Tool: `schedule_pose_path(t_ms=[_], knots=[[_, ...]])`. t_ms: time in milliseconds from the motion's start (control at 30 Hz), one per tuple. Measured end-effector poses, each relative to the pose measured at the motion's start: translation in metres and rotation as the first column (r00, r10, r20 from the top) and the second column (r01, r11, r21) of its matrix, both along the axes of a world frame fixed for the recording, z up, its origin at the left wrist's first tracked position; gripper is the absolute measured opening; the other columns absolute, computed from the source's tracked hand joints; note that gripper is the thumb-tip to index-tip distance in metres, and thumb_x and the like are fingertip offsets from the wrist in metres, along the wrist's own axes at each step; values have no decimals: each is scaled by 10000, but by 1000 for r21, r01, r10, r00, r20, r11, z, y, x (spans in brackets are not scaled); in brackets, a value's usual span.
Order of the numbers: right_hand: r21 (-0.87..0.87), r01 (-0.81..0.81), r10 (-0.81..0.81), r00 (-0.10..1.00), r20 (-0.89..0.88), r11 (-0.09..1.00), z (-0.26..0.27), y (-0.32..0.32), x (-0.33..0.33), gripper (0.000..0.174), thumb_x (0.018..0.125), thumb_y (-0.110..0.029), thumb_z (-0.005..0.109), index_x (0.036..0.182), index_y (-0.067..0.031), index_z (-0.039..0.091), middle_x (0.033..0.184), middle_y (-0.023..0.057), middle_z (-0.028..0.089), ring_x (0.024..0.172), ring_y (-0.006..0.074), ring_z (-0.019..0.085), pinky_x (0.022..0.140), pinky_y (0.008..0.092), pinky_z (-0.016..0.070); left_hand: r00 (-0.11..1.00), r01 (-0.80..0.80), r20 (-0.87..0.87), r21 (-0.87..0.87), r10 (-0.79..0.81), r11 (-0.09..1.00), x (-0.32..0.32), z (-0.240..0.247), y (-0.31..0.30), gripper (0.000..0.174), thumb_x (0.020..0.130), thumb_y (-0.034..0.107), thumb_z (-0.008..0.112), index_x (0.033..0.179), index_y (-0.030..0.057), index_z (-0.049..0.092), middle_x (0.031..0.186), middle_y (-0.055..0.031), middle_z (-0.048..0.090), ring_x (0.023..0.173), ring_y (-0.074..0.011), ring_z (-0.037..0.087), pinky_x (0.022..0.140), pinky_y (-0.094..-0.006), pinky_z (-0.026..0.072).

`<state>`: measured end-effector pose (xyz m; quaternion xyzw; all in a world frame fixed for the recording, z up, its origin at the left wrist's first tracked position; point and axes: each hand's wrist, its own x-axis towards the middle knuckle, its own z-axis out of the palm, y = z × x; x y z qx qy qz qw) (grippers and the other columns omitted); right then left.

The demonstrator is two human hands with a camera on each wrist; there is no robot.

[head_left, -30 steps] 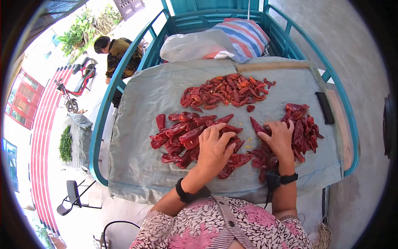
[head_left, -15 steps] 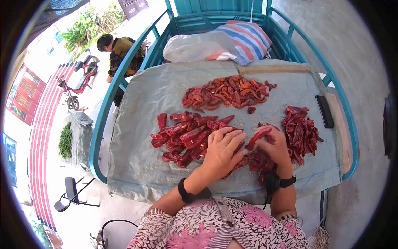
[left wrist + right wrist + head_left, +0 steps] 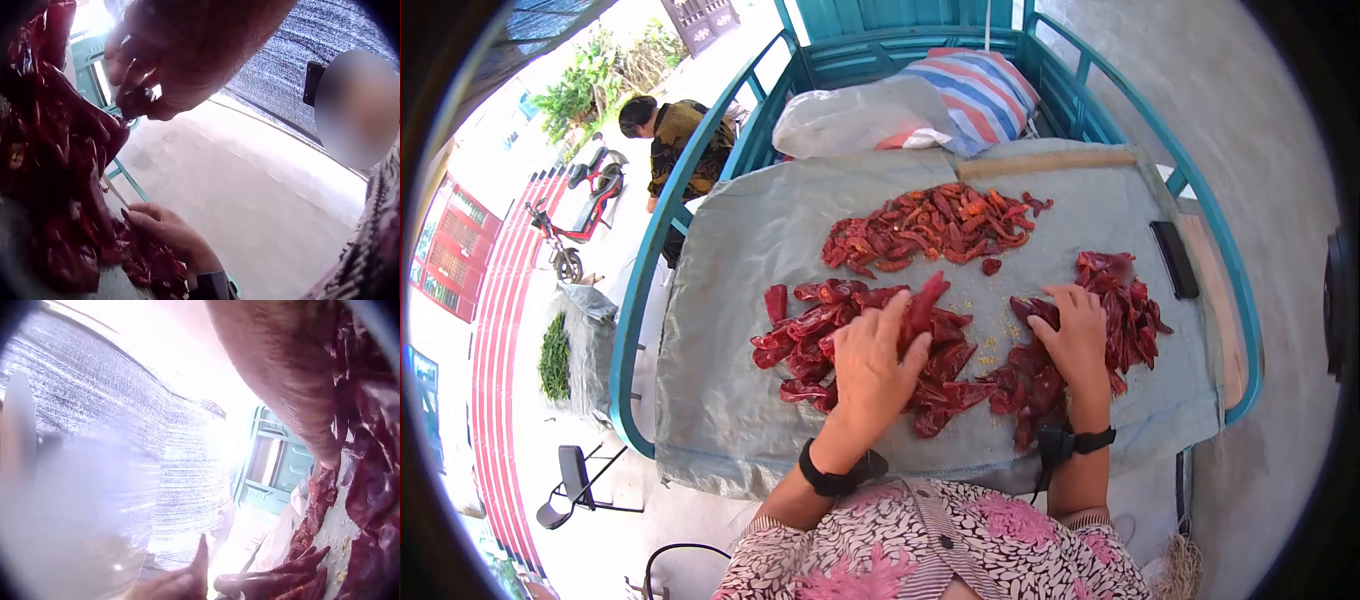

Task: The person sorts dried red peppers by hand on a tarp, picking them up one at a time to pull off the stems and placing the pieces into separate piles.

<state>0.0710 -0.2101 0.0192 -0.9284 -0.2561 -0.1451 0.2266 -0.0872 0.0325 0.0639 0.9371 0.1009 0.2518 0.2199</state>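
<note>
My left hand (image 3: 875, 365) is over the left heap of large dried red chili peppers (image 3: 800, 350), pinching one pepper (image 3: 923, 303) that points up and away. The left wrist view also shows a dark red piece (image 3: 135, 101) at that hand's fingertips. My right hand (image 3: 1075, 338) stays beside the right heap of darker peppers (image 3: 1130, 320). Between its thumb and fingers sits another dried chili pepper (image 3: 1030, 308), whose end sticks out to the left. Below that hand lies a small group of dark peppers (image 3: 1025, 385).
A pile of smaller dried chilies (image 3: 940, 225) lies farther back on the grey sheet (image 3: 720, 300). A black phone (image 3: 1174, 260) rests at the right edge. Teal rails (image 3: 662, 240) flank the cart bed, with a striped bag (image 3: 980, 95) behind. Another person (image 3: 685, 150) bends at the left.
Half a second ago both hands were close together at the middle, the right holding up a pepper. The left has since moved left with a pepper, and the right has shifted slightly right.
</note>
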Motion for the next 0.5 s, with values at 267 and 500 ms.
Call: schedule_pose_path(t_ms=[267,500], knots=[[2,-82,82,988,-131,997,-4,1,1,340,791,-178,799,1120,-136,723,1088,88,685,1064,305,625,904,440,486,991,123,57,40,-125,992,2,-9,-6,444,852,110,775,1281,84,663,1176,-103,650,1073,-310,596,921,-435,456],[580,-70,242,944,-225,811,5,14,0,258,856,27,731,1091,-77,714,1011,42,661,879,163,639,809,291,517,951,267,174,-54,-255,962,2,1,-14,330,845,15,752,1169,62,705,1099,-102,692,993,-312,613,876,-413,501]])
